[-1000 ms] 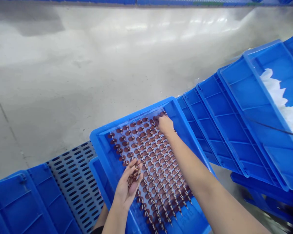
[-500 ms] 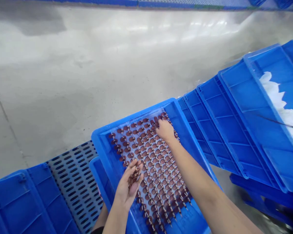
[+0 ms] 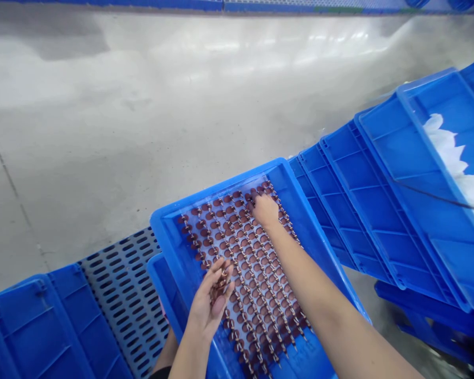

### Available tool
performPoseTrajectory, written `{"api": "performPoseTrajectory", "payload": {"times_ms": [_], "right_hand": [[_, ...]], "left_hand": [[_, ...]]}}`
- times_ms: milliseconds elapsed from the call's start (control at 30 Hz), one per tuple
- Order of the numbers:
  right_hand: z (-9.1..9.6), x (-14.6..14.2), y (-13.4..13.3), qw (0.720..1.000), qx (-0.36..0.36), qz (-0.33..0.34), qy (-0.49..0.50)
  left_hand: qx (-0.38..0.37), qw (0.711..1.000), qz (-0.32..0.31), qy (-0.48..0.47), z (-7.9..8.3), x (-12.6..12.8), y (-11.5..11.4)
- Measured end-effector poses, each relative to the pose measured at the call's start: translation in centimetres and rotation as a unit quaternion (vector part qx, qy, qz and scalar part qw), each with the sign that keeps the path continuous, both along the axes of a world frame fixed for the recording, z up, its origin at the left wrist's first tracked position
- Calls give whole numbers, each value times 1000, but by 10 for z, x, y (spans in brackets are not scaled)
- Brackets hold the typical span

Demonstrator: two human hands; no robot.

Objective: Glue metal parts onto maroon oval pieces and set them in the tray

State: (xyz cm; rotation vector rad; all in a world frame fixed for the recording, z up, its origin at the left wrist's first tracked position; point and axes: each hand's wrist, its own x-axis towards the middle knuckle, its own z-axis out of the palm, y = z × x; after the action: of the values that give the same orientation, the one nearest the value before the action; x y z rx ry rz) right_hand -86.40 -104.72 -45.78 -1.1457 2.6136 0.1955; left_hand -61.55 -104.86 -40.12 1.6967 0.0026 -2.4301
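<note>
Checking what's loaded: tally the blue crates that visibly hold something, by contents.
Brown pieces: 1 crate
White material: 1 crate
Total: 2 crates

Past the far rim of the blue plastic tray, the concrete floor leaves wide room for the right hand and left hand to pass. Tilted blue crates stand close along the tray's right side, blocking a reach that way. A slotted grey panel and more blue crates lie near its left. Inside, rows of brown-headed pieces leave only a narrow margin along the tray's walls.
</note>
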Motion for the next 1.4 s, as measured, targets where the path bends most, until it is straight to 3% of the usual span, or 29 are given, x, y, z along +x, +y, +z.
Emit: {"api": "performPoseTrajectory", "payload": {"times_ms": [767,1167,1400], "right_hand": [[-16,8,-9,994,-46,-96,21],[-18,4,-10,995,-72,-65,11],[-15,10,2,995,-65,-75,24]], "left_hand": [[15,1000,9,7,-7,3,0],[10,1000,5,0,-5,3,1],[5,1000,3,3,-6,4,1]]}}
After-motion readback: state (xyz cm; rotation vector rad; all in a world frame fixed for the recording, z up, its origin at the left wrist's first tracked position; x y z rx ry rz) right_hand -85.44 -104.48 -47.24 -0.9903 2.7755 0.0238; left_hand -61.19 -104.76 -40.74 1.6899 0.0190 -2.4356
